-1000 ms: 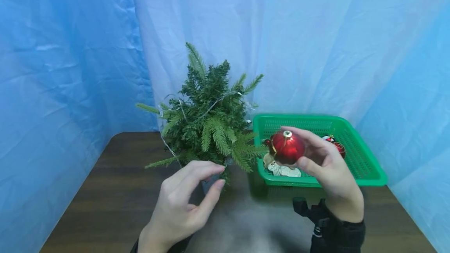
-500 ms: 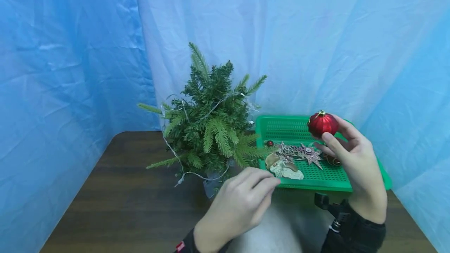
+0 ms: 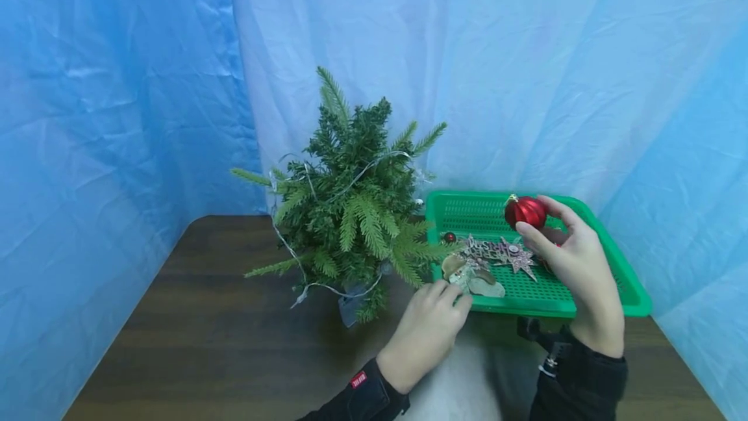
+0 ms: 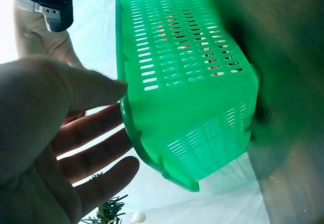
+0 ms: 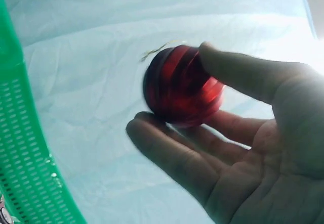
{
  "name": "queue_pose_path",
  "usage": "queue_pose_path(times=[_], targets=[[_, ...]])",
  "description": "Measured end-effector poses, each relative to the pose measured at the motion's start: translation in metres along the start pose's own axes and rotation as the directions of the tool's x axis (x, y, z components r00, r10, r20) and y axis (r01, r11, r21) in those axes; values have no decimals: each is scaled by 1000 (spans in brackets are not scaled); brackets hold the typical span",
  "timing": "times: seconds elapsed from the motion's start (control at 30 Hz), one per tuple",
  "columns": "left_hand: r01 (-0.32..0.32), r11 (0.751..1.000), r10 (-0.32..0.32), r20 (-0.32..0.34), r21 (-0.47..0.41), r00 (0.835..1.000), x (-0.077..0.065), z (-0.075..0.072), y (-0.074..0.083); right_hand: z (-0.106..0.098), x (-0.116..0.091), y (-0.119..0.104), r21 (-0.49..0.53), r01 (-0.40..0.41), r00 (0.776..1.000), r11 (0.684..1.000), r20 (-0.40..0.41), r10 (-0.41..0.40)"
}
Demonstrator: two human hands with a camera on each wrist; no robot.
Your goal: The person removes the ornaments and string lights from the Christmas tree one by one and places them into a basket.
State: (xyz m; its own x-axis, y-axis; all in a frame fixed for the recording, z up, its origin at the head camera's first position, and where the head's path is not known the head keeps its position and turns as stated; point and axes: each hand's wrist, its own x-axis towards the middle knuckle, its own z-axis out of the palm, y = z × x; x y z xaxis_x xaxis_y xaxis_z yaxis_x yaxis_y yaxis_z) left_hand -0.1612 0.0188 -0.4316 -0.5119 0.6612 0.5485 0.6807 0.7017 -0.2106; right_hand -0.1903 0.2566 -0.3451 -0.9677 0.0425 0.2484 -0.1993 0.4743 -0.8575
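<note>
A shiny red ribbed Christmas ball [image 3: 525, 212] with a gold cap is held between the thumb and fingers of my right hand [image 3: 575, 258], above the green basket's right half. In the right wrist view a thin gold loop trails from the ball [image 5: 185, 85]. My left hand [image 3: 429, 323] is at the front left corner of the green plastic basket [image 3: 526, 307]. The left wrist view shows its thumb [image 4: 101, 90] outside the basket rim and the other fingers on the inner side, gripping the rim. Some fingertips there are hidden.
Inside the basket lie a pinkish glittery star ornament [image 3: 517, 258], a small red ball [image 3: 448, 238] and a pale flat ornament [image 3: 485, 286]. A small artificial Christmas tree [image 3: 362, 213] with a clear light string stands left of it on the dark wooden table [image 3: 204, 317]. Blue curtains [image 3: 497, 70] surround the table.
My left hand has moved right, from in front of the tree to the basket's front rim. The right hand carried the red ball right, then slightly back left and down.
</note>
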Motion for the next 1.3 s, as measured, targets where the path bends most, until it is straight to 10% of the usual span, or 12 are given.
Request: queue_pose_path(times=[0.3, 0.67, 0.97, 1.3], targets=[[-7, 999, 8, -33, 38, 999, 0, 3, 5, 3, 8, 20, -385, -11, 992, 923, 115, 60], [15, 999, -13, -43, 46, 999, 3, 1, 10, 3, 32, 37, -442, -178, 946, 879, 170, 277], [14, 999, -13, -39, 35, 999, 1, 2, 7, -5, 67, 61, -403, -357, 740, 843, 429, 518], [18, 999, -17, -21, 42, 1000, 0, 2, 9, -2, 84, 79, -601, -124, 612, 789, 580, 538]])
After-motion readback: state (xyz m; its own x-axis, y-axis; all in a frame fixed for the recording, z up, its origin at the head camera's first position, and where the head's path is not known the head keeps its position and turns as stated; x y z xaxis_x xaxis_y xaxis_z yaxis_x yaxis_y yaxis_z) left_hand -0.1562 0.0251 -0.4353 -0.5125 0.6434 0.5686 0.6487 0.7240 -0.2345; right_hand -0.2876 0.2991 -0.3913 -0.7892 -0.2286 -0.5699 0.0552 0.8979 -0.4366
